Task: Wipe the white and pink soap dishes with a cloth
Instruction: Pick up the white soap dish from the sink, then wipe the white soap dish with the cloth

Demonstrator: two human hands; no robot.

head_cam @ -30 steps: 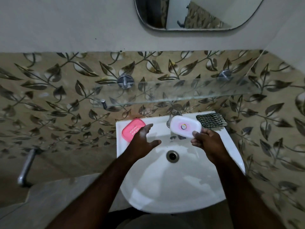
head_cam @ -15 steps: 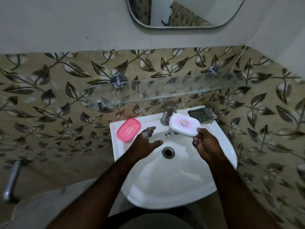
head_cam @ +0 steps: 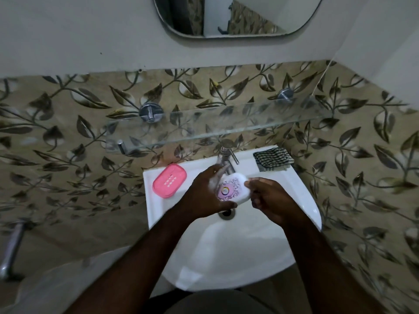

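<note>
Over the washbasin [head_cam: 303, 214] I hold the white soap dish [head_cam: 235, 189] between both hands. My left hand [head_cam: 204, 193] curls its fingers and thumb round the left side, and my right hand [head_cam: 272, 200] pinches the right end.

The checked cloth [head_cam: 273, 159] lies folded on the rear right corner of the rim, untouched, so one hand must let go to fetch it. That is where I judge the risk lies. Smooth plastic held in one hand could slip and drop towards the drain [head_cam: 226, 214], or my left knuckles could knock the tap [head_cam: 224, 158] just behind them.

The white dish shows a printed top with a round sticker; whether anything is inside I cannot tell. The pink soap dish [head_cam: 169, 184] sits on the rear left corner of the rim, showing only rows of slots, with no soap visible.
</note>
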